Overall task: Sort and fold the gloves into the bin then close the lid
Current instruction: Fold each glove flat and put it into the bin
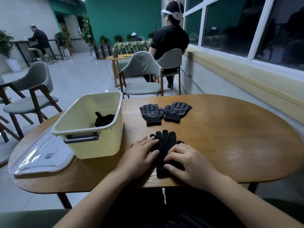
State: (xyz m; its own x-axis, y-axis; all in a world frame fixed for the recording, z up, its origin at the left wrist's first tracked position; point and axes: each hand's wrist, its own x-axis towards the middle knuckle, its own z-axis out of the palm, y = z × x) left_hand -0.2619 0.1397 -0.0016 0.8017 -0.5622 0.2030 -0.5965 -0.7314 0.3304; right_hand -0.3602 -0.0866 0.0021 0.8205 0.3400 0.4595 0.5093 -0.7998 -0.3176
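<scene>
Plain black gloves point(165, 145) lie stacked flat near the table's front edge, fingers pointing away from me. My left hand point(141, 156) rests flat on their left side and my right hand point(187, 159) presses on their right side and cuff; neither hand grips them. Two dotted grey-black gloves point(152, 113) point(176, 111) lie side by side farther back. The cream bin point(98, 142) stands to the left with folded black gloves point(103, 120) inside. Its clear lid point(41, 155) lies flat at the table's left end.
The oval wooden table point(230, 142) has bare surface to the right of the gloves. Grey chairs stand behind and to the left. A person in a headset sits at another table beyond, by the window wall on the right.
</scene>
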